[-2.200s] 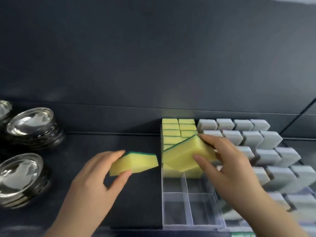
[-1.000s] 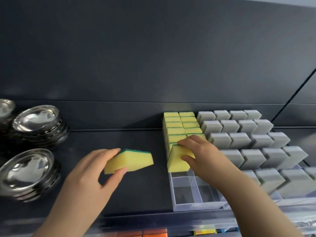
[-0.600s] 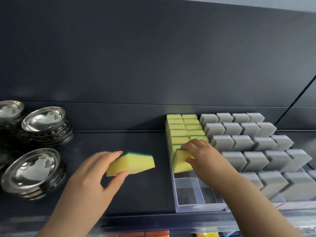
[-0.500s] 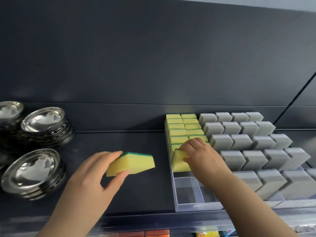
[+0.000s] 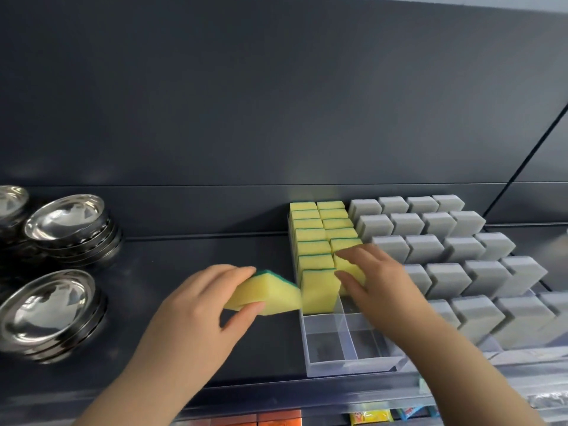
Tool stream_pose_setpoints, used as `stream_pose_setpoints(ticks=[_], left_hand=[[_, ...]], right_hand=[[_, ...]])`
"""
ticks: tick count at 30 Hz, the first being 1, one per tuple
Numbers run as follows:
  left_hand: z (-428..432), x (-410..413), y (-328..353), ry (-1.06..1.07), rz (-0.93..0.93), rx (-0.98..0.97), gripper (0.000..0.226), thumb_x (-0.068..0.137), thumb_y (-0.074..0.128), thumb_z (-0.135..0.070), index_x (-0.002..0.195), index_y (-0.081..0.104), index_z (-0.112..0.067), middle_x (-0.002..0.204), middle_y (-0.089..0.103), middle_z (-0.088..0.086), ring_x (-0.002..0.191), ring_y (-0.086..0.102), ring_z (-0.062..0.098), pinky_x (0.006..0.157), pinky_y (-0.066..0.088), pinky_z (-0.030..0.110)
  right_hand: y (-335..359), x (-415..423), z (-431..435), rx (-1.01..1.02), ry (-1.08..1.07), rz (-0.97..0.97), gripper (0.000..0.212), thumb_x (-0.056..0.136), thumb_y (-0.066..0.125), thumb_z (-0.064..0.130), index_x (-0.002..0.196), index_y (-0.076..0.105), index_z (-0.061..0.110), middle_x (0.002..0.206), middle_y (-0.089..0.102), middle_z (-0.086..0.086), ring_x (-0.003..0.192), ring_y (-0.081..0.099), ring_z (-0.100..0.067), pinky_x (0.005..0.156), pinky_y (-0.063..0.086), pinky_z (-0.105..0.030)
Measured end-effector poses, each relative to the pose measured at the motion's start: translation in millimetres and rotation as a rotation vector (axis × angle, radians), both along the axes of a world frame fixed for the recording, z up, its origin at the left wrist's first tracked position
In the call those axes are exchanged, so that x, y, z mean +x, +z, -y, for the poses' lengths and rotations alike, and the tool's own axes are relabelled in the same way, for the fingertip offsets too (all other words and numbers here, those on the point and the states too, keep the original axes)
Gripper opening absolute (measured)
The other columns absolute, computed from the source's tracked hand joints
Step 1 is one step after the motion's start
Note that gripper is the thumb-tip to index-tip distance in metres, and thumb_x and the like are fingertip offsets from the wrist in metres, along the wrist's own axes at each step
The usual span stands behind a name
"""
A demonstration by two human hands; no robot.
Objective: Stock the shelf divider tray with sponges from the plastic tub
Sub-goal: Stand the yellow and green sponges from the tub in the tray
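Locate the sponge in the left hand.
Head view, lower centre: the held sponge is in the left hand over the shelf, its right tip at the left wall of the divider tray, beside the frontmost stocked sponge.
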State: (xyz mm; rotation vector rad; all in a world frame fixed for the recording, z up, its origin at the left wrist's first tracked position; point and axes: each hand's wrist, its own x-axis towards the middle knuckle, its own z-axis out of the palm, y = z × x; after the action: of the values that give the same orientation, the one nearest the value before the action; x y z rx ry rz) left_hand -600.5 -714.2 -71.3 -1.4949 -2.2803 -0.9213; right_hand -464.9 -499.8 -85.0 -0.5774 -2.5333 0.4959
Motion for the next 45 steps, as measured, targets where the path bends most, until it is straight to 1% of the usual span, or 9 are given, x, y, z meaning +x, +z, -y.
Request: stream_pose_setpoints(ticks=[1,3,6,16,22,30,36,40,45], left_hand=[[-9.3,2.9,1.1,-0.024,-0.007,-0.008,0.040,0.081,0.066,-0.042,0.109,0.067,-0.014,0.102,0.064,-0.006,0.085,0.061,0.009,0.071,0.051,0.024],[-29.3,8.6,2.9,-0.081,-0.001,-0.026,0.040,0.079,0.061,-0.039,0.111,0.066,-0.015,0.103,0.063,-0.006,0.086,0.061,0.008,0.072,0.051,0.023],[-58.5,15.7,-0.4,-0.155,0.000,-0.049,0.042,0.078,0.065,-0.036,0.114,0.064,-0.013,0.103,0.063,-0.003,0.089,0.061,0.011,0.075,0.053,0.025],[-96.9,19.1,-21.6,-0.154,-0.072,-0.112,0.040,0.072,0.077,-0.030,0.104,0.066,-0.008,0.091,0.066,0.005,0.077,0.064,0.023,0.059,0.056,0.036],[-95.5,16.7,-25.6,-0.180,-0.052,-0.058,0.035,0.075,0.074,-0.025,0.103,0.067,-0.005,0.094,0.061,0.005,0.076,0.061,0.017,0.059,0.056,0.033],[-93.0,16.1,-25.2,-0.179,-0.053,-0.016,0.036,0.075,0.074,-0.024,0.105,0.068,-0.007,0.092,0.060,0.004,0.078,0.060,0.016,0.061,0.056,0.029],[-88.2,17.4,-38.1,-0.190,-0.062,-0.104,0.034,0.070,0.080,-0.024,0.100,0.071,-0.010,0.089,0.060,0.001,0.075,0.059,0.016,0.053,0.054,0.031],[-83.9,18.9,-53.5,-0.207,-0.088,-0.098,0.030,0.068,0.082,-0.017,0.094,0.072,-0.008,0.090,0.064,0.003,0.081,0.063,0.019,0.059,0.056,0.032],[-82.2,19.4,-65.2,-0.225,-0.107,-0.103,0.029,0.072,0.076,-0.012,0.100,0.071,-0.007,0.099,0.065,0.004,0.092,0.062,0.019,0.070,0.056,0.032]], right_hand=[[6.8,5.7,-0.6,-0.047,-0.017,-0.061,0.026,0.086,0.062,0.019,0.112,0.063,0.017,0.102,0.058,0.011,0.093,0.057,-0.009,0.080,0.039,-0.010],[17.6,15.5,-0.1,-0.135,-0.014,-0.147,0.023,0.087,0.060,0.018,0.109,0.065,0.020,0.097,0.057,0.020,0.089,0.059,-0.004,0.079,0.043,-0.012],[24.1,23.5,4.4,-0.161,0.062,-0.206,0.023,0.087,0.059,0.011,0.107,0.065,0.020,0.099,0.058,0.022,0.089,0.060,-0.001,0.080,0.045,-0.012],[-10.6,20.6,8.8,-0.138,0.092,-0.085,0.033,0.089,0.056,0.007,0.121,0.059,0.014,0.120,0.050,0.011,0.110,0.047,-0.001,0.094,0.030,-0.001],[-11.9,15.7,10.6,-0.075,0.078,-0.114,0.028,0.087,0.058,0.003,0.114,0.063,0.005,0.119,0.057,-0.003,0.106,0.056,-0.012,0.092,0.039,-0.014],[-11.3,15.0,15.7,-0.001,0.082,-0.138,0.028,0.085,0.058,0.006,0.112,0.063,0.004,0.118,0.058,-0.005,0.102,0.058,-0.014,0.091,0.042,-0.020],[-22.5,17.3,16.1,0.063,0.061,0.019,0.027,0.081,0.066,0.004,0.108,0.066,0.005,0.110,0.064,-0.006,0.097,0.063,-0.023,0.081,0.055,-0.034],[-32.7,17.9,17.6,0.191,0.026,0.118,0.031,0.069,0.076,0.002,0.099,0.070,0.001,0.101,0.068,-0.010,0.089,0.067,-0.027,0.071,0.057,-0.035],[-39.0,14.6,22.4,0.257,-0.015,0.172,0.038,0.056,0.082,-0.001,0.092,0.071,-0.003,0.098,0.069,-0.015,0.083,0.069,-0.028,0.064,0.058,-0.035]])
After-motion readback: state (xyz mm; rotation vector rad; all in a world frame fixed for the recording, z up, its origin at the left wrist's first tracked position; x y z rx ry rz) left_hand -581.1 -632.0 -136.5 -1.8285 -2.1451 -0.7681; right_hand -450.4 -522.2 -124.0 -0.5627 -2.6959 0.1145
